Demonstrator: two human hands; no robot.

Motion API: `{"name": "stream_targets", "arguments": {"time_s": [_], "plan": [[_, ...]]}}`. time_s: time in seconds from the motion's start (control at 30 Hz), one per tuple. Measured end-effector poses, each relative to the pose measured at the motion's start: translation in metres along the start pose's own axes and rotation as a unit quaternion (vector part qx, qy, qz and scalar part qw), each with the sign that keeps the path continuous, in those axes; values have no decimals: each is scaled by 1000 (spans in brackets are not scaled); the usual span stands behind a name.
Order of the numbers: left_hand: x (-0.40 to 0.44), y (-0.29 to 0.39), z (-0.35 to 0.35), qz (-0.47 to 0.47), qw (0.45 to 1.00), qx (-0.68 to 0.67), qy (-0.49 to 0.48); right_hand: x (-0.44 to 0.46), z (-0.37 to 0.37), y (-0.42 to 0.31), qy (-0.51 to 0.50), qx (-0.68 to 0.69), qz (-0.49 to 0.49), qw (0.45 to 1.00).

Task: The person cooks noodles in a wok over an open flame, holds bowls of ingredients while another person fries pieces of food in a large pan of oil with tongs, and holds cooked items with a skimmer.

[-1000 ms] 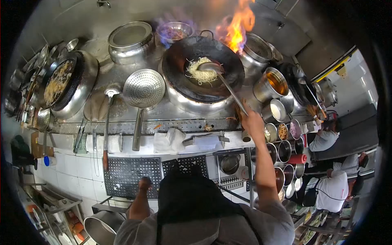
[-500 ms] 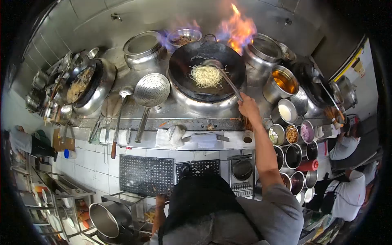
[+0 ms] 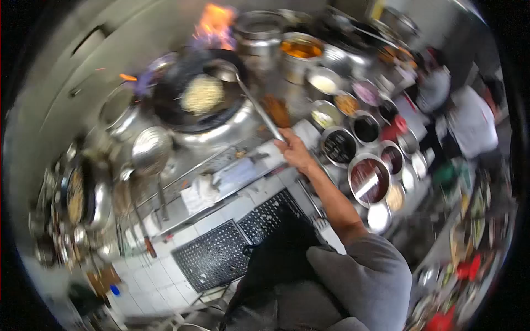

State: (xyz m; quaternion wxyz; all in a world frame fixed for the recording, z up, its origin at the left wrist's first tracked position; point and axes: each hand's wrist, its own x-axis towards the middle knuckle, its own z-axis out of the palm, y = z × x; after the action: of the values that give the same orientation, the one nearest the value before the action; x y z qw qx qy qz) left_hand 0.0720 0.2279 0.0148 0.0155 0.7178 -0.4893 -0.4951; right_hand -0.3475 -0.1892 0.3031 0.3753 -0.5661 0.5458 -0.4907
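My right hand [image 3: 292, 149] is closed round the handle of a long metal ladle [image 3: 222, 70]. The ladle's bowl is over the right part of a black wok [image 3: 165, 105], beside a pale heap of noodles [image 3: 202, 95]. Orange and violet flames [image 3: 214, 27] rise behind the wok. A perforated skimmer [image 3: 152, 150] lies on the stove, left of the wok. My left hand does not show. The picture is blurred by motion.
Several pots of sauces and ingredients stand at the right, among them one of red sauce [image 3: 369, 181] and one of amber liquid [image 3: 301, 48]. Co-workers [image 3: 473, 122] are at the far right. A second wok [image 3: 75, 193] sits at the left. Black mats [image 3: 212, 255] lie on the floor.
The view has turned toward the right-hand pots and tilted. The ladle has moved off the noodles toward the wok's right side. My left hand has left the view.
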Motion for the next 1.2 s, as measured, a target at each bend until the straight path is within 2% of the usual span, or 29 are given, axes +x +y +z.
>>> {"name": "stream_targets", "arguments": {"time_s": [0.03, 0.1, 0.17, 0.27, 0.3, 0.37, 0.4, 0.43, 0.47, 0.5, 0.53, 0.57, 0.6, 0.7, 0.73, 0.83, 0.87, 1.03, 1.2], "plan": [[-2, -6, -5, -6, 1000, 4, -21, -30, -6, -20, -15, 72, 142, 987], [-6, -17, -18, -8, 998, 24, -52, -90, -11, -59, 41, 208, 175, 962], [-4, -38, -30, 6, 996, 58, -73, -145, -23, -63, 95, 241, 172, 951], [10, -72, -58, 63, 977, 172, -107, -215, -35, -93, 211, 205, 193, 936], [20, -81, -72, 101, 957, 245, -120, -232, -40, -96, 238, 199, 189, 932], [43, -82, -107, 186, 879, 416, -140, -257, -48, -99, 282, 188, 217, 915], [59, -85, -120, 202, 854, 459, -138, -263, -52, -93, 298, 159, 222, 915], [94, -105, -119, 106, 918, 373, -79, -265, -57, -86, 313, 132, 228, 913], [113, -118, -132, 264, 899, 350, -5, -264, -63, -82, 320, 117, 233, 911], [120, -108, -140, 158, 976, 151, -12, -261, -70, -75, 329, 84, 226, 913], [125, -87, -148, 43, 997, -56, -19, -255, -76, -70, 337, 82, 219, 912], [125, -62, -154, -75, 962, -261, -24, -249, -81, -64, 344, 81, 211, 911], [118, -41, -162, -102, 952, -286, -29, -245, -85, -58, 348, 69, 209, 911], [110, 1, -165, -36, 995, -20, 95, -227, -98, -37, 350, 46, 198, 914], [97, 24, -169, -37, 996, 67, 52, -224, -102, -30, 349, 48, 198, 915], [93, -7, -143, 124, 980, 89, 124, -221, -107, -23, 351, 62, 208, 911], [86, -16, -138, 141, 979, 104, 108, -220, -109, -17, 351, 66, 213, 910], [42, -40, -118, 95, 983, 155, -12, -215, -115, -21, 352, 129, 217, 901], [34, -33, -112, 63, 986, 151, -44, -213, -120, -29, 352, 258, 190, 879]]}}
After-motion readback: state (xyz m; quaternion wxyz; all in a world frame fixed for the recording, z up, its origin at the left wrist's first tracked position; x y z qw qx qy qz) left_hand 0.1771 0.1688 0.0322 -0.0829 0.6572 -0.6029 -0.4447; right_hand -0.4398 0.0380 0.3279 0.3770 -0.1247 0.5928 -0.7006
